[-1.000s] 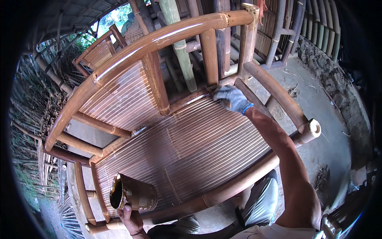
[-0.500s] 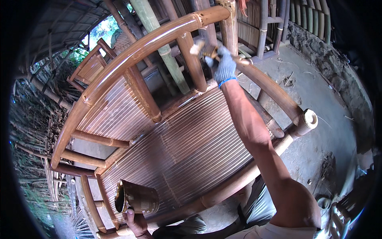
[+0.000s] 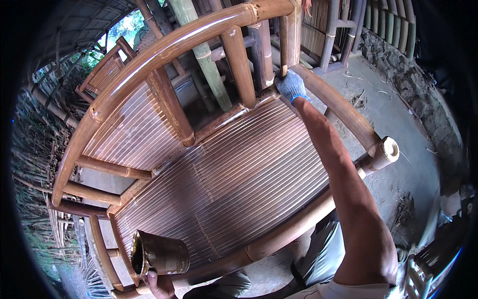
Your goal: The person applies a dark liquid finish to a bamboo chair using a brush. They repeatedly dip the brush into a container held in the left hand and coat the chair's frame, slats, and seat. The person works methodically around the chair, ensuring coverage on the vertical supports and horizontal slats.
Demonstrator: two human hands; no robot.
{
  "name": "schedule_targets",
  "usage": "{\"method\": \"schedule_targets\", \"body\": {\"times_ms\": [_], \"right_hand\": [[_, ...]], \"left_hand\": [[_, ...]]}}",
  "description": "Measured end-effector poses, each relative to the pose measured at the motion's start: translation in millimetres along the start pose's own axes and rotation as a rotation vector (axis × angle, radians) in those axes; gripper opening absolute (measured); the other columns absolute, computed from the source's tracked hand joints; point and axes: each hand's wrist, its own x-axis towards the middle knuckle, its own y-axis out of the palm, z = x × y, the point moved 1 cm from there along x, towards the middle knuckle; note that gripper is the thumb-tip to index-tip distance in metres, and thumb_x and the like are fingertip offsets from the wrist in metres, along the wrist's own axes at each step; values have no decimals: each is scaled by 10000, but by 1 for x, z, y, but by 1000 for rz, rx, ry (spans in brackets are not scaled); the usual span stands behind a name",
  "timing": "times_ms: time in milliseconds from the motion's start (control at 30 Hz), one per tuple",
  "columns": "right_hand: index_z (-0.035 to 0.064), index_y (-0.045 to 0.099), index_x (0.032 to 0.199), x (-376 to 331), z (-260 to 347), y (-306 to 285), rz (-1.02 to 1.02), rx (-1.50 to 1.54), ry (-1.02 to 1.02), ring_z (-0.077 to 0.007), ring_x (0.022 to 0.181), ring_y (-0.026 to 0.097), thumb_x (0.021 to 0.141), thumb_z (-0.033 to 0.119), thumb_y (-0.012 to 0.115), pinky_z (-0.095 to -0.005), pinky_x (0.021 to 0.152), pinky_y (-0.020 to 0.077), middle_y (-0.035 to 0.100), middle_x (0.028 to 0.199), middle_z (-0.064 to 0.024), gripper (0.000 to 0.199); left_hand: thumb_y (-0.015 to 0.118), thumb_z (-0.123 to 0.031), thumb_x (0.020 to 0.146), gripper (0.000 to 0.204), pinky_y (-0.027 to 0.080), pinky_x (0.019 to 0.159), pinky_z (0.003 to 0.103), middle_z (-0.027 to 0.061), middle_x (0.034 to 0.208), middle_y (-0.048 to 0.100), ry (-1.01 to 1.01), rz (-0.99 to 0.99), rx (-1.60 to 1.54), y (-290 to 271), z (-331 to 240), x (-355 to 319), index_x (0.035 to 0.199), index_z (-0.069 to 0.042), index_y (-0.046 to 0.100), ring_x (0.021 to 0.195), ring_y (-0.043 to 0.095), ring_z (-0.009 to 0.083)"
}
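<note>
"What are the hands doing over there?"

"The bare left hand [image 3: 159, 285], low and left in the frame, holds a round brown pail [image 3: 167, 255], thumb by its rim. The gloved right hand [image 3: 290, 85], above and right of the middle, is curled tight, I think around a brush [image 3: 284, 71]. Only a bit of handle seems to poke out. I can't see the hairs."

"And the bamboo seat [image 3: 214, 184]?"

"Right across the middle. Lots of thin, ridgy strips, side by side. The curved top rail [image 3: 169, 47] is fat, smooth and very shiny."

"How would you do that corner well?"

"Small, soft dabs where the poles meet, so no drips sit there. Along the strips, go with the ridges and get into the grooves. And mind the pail! Its mouth faces left, so keep it from tipping."
</note>
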Motion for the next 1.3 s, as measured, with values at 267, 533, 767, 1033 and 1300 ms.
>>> {"method": "schedule_targets", "body": {"times_ms": [267,533,767,1033,1300], "right_hand": [[190,696,1013,-10,14,-26,298,-357,-333,-336,997,672,859,117,564,-456,871,539,677,1119,-122,216],[167,703,1008,18,51,-118,-94,-98,-424,-363,963,660,875,228,627,-471,839,536,696,1000,-138,165],[209,623,1214,50,76,-184,-329,-640,-1012,-283,1190,555,844,192,621,-403,963,502,596,1281,-31,371],[228,662,1122,21,7,-126,222,-453,-724,-294,1035,659,838,179,659,-400,875,550,671,1152,-67,289],[91,710,1153,117,47,-228,-1,156,-602,-176,960,703,913,243,693,-332,867,553,743,1022,-88,284]], "left_hand": [[798,-341,803,776,353,1104,484,81,1442,511,41,-24,9,-18,0,2,1453,-104,446,1312,480,264],[786,-306,818,748,357,1105,477,82,1436,517,79,-3,-16,-12,-2,1,1455,-111,446,1297,497,252],[790,-277,817,702,380,1092,466,80,1398,553,48,-44,-37,-30,3,6,1420,-92,482,1271,526,252],[763,-277,835,684,365,1098,469,87,1417,528,33,26,-50,-20,10,15,1425,-90,471,1293,500,261],[686,-211,881,490,439,1014,441,144,1364,539,34,-84,77,31,-16,3,1309,-28,533,1241,521,271]]}}
